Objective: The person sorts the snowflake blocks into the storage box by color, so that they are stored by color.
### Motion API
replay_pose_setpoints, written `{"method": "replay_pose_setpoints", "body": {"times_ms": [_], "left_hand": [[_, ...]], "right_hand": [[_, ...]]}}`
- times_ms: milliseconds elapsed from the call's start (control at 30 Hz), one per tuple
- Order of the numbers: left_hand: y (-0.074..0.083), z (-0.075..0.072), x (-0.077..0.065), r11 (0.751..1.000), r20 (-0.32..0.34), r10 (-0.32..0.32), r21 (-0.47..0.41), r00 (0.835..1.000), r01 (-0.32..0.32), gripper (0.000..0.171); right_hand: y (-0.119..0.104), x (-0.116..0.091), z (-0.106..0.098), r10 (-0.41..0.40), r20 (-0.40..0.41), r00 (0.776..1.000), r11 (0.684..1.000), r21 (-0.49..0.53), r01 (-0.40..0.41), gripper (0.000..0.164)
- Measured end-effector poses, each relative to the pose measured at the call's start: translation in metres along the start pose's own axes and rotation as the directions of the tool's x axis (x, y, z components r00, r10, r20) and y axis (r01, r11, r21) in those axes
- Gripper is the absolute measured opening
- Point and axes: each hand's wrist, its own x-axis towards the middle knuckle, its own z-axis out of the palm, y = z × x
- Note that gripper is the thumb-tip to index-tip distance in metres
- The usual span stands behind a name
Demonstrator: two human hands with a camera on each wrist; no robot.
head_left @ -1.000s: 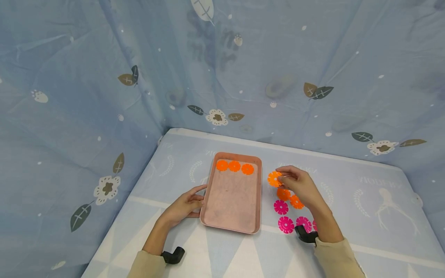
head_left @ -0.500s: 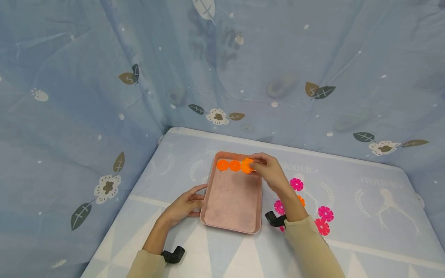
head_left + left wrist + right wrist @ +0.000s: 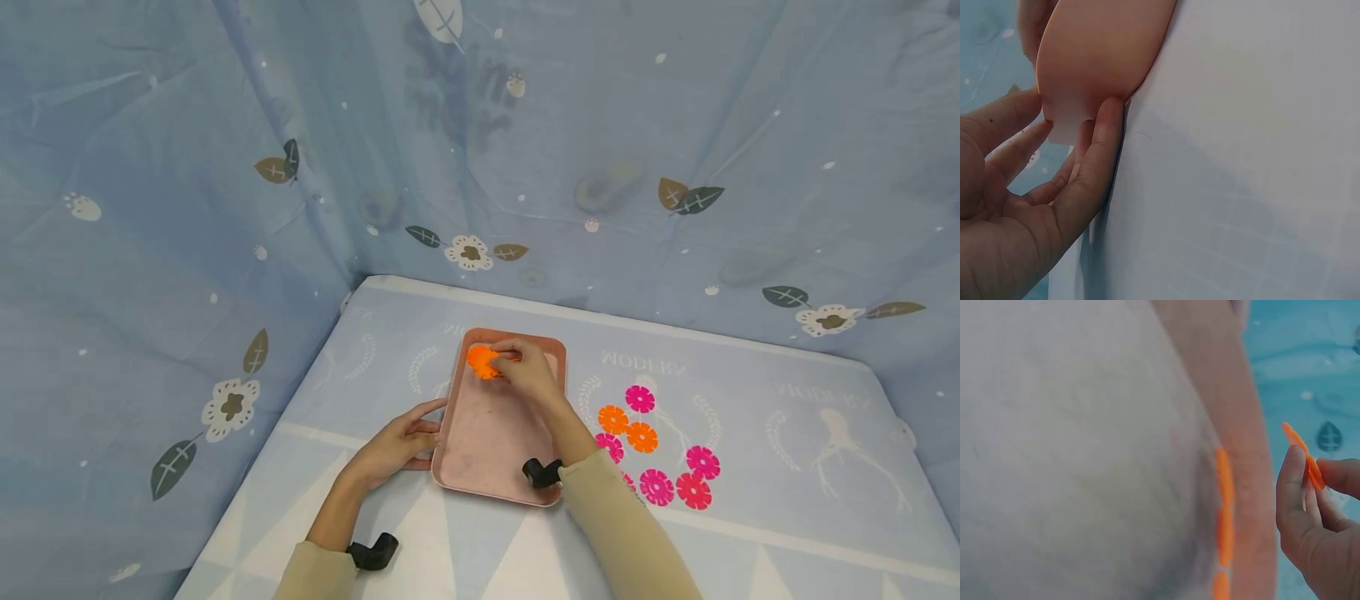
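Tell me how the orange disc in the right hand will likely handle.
The orange disc is probably fairly stiff: pinched in the right hand, its free end shows no droop. It looks thin edge-on in the right wrist view, so it is likely light. Laid flat like the pink discs, it would probably slide rather than roll.

The pale pink tray point(image 3: 487, 442) has a smooth, low-sheen finish, its floor mottled with dull smudges; whether it is coated metal or plastic cannot be told. The slotted orange discs point(image 3: 642, 437) and magenta discs point(image 3: 702, 462) look like thin, smooth plastic. The backdrop point(image 3: 600, 125) is printed cloth, creased and softly sheened. The table cover point(image 3: 757, 442) is smooth and matt, the beige sleeves point(image 3: 626, 521) matt cloth, the 2 black wrist fittings point(image 3: 375, 552) hard, plastic-looking.
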Motion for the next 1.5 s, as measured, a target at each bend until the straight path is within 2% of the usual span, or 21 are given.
{"method": "replay_pose_setpoints", "body": {"times_ms": [100,333,500,667,800,933,1100,1200,1500], "left_hand": [[0.001,0.0,0.0,1.0,0.0,0.0,0.002,1.0,0.0,0.06],[0.0,0.0,0.0,1.0,-0.001,0.0,-0.001,1.0,0.0,0.06],[-0.001,0.0,0.001,1.0,-0.001,0.001,-0.001,1.0,-0.001,0.06],[0.0,0.0,0.0,1.0,0.003,0.004,0.003,1.0,-0.004,0.061],[0.001,0.001,-0.001,1.0,0.001,0.006,0.005,1.0,-0.006,0.061],[0.002,0.001,-0.001,1.0,-0.004,0.004,0.005,1.0,-0.004,0.061],[0.001,0.001,-0.001,1.0,-0.003,0.008,0.006,1.0,-0.008,0.061],[0.001,0.001,-0.001,1.0,-0.002,0.005,0.007,1.0,-0.005,0.06],[0.003,0.003,-0.001,1.0,-0.002,0.004,0.011,1.0,-0.004,0.06]], "right_hand": [[0.01,0.004,0.01,0.019,0.019,1.0,0.999,0.038,-0.02,0.028],[0.022,0.005,0.023,0.132,0.088,0.987,0.976,0.162,-0.145,0.03],[0.024,0.002,0.028,0.157,0.088,0.984,0.973,0.154,-0.169,0.029],[0.027,-0.001,0.03,0.121,0.082,0.989,0.99,0.067,-0.126,0.029],[0.025,-0.003,0.03,0.067,0.055,0.996,0.991,-0.12,-0.06,0.028],[0.021,-0.006,0.029,0.024,0.022,0.999,0.952,-0.307,-0.016,0.028],[0.013,-0.009,0.023,-0.016,0.003,1.0,0.903,-0.429,0.016,0.031],[0.004,-0.013,0.015,-0.031,0.011,0.999,0.903,-0.429,0.033,0.032],[-0.025,-0.036,-0.024,-0.128,0.02,0.992,0.95,-0.285,0.128,0.03]]}}
